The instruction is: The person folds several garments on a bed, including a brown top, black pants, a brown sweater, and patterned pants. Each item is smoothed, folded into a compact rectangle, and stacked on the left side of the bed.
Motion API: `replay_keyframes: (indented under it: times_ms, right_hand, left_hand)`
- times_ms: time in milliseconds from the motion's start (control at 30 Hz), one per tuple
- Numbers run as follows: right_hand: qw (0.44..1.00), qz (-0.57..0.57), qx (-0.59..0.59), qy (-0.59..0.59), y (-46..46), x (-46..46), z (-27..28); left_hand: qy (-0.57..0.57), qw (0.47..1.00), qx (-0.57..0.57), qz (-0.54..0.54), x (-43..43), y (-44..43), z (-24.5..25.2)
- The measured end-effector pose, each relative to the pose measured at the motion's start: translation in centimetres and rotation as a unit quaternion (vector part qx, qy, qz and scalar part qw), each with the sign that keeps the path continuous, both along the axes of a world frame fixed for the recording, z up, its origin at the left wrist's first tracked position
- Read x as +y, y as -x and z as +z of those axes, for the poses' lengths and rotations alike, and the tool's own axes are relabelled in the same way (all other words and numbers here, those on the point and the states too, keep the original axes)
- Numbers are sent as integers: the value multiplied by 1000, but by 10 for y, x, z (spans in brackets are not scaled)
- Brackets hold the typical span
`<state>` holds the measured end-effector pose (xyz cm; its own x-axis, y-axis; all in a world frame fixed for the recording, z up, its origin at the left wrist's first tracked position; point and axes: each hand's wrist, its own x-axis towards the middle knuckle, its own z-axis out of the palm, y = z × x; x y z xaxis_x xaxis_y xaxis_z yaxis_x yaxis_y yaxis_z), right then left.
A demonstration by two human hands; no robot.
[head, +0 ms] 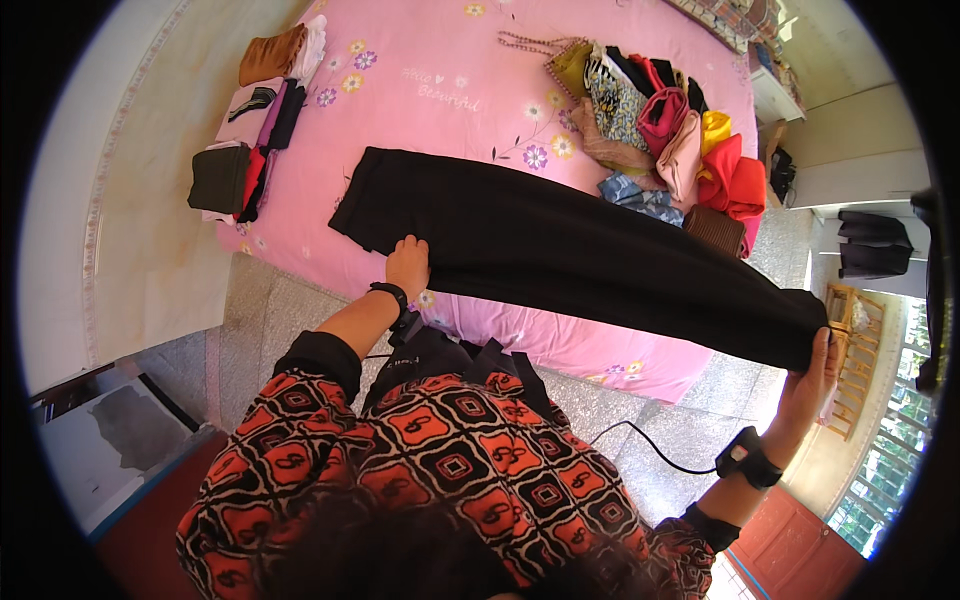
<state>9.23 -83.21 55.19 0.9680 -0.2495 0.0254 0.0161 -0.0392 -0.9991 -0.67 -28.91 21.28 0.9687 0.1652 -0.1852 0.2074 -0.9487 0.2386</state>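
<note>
Black trousers [555,232], folded lengthwise, stretch across the bed before me. Their waist end points left, and the leg end reaches past the bed's right side. My left hand [409,266] has its fingers curled over the near edge of the cloth, close to the waist end. At the far right my right hand [814,379] grips the hem end, its thumb along the edge and some fingers hidden by the fabric. Each wrist wears a black strap, the right one with a small device [739,454] and cable.
The bed has a pink flowered sheet [420,45]. A heap of mixed clothes [645,112] lies at its right. Folded clothes stand in stacks [217,180] along the left edge, beside the wall. A black cable [660,450] hangs near my right forearm. A wooden rack [855,367] stands far right.
</note>
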Motion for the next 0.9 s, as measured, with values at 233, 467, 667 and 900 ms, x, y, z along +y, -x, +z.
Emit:
replay_keyframes:
  times_ms: [233, 467, 667, 900]
  right_hand:
    - [996, -40, -29, 74, -1, 16, 89]
    - [987, -111, -92, 68, -3, -1, 150]
    - [994, -29, -40, 98, -12, 7, 174]
    - [996, 14, -21, 89, -30, 48, 155]
  left_hand:
    - [89, 989, 108, -46, 104, -42, 103]
    - [351, 934, 60, 34, 224, -112, 222]
    - [192, 975, 110, -29, 263, -127, 278]
    - [204, 979, -10, 11, 332, -149, 313]
